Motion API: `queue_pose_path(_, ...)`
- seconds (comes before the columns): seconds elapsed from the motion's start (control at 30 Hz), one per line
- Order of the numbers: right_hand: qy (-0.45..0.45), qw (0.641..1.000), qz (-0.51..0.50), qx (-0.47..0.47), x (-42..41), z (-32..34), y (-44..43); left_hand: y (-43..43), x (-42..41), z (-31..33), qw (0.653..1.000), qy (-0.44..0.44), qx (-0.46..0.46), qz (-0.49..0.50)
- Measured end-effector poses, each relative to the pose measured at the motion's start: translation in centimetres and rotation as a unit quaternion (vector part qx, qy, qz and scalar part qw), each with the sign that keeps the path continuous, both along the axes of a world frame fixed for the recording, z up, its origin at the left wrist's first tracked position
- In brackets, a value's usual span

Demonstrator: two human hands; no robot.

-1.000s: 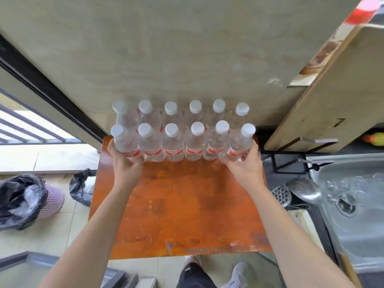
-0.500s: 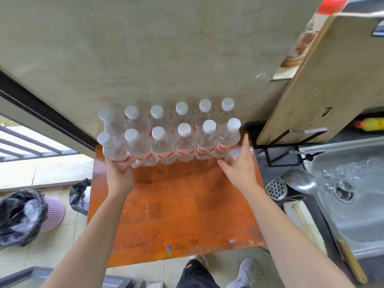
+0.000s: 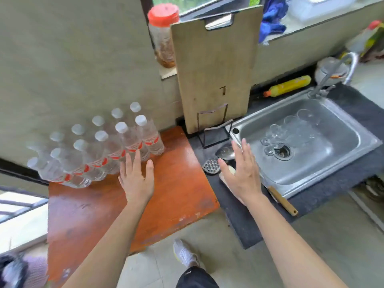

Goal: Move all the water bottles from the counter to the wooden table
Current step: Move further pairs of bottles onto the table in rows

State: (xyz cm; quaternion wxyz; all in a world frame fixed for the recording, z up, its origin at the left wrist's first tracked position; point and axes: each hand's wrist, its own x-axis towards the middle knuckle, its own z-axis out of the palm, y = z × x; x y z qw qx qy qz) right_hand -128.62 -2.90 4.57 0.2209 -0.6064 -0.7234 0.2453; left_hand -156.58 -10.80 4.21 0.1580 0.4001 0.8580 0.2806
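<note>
The water bottles (image 3: pixel 99 150) are stood in two rows along the far edge of the wooden table (image 3: pixel 170 200), against the wall. The left hand (image 3: pixel 136 181) is held flat and empty, fingers straight, just before the bottles. The right hand (image 3: pixel 241 173) is spread, empty, over the dark counter (image 3: pixel 245 229) beside the sink (image 3: pixel 322 163).

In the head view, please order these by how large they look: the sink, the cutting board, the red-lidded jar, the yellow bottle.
1. sink and cutting board: nearly alike, not ranked.
2. red-lidded jar, partly hidden.
3. yellow bottle.
</note>
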Motion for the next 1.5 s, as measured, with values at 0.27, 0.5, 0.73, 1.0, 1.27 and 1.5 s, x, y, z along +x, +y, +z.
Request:
queue_pose_path(0.27, 0.0, 0.985, -0.135, 0.106, 27.1, 4.0, -5.3, 3.9, 28.5, 6.8, 0.966, 0.063, 0.105, -0.226)
queue_pose_path(0.5, -0.006, 0.934, -0.318, 0.162, 52.4, 7.4, -11.4, 5.2, 57.4, 11.4, 0.888, 0.003, 0.197, -0.416)
queue_pose_path(0.73, -0.028, 0.875, -0.438, 0.205, 70.1, 7.8, -14.4, 7.6, 78.5, 12.7, 0.793, -0.003, 0.2, -0.576)
queue_pose_path(1.0, -0.11, 0.827, -0.525, 0.169, 89.1, 8.2, -12.8, 14.2, 102.8, 11.2, 0.709, -0.004, 0.167, -0.685)
queue_pose_path(1.27, -0.125, 0.785, -0.59, 0.141, 103.5, 8.9, -10.8, 18.8, 121.6, 11.8, 0.664, -0.016, 0.126, -0.737)
queue_pose_path(1.5, -0.09, 0.804, -0.575, 0.119, 116.6, 6.0, -7.3, 21.8, 133.3, 9.1, 0.678, 0.016, 0.108, -0.727)
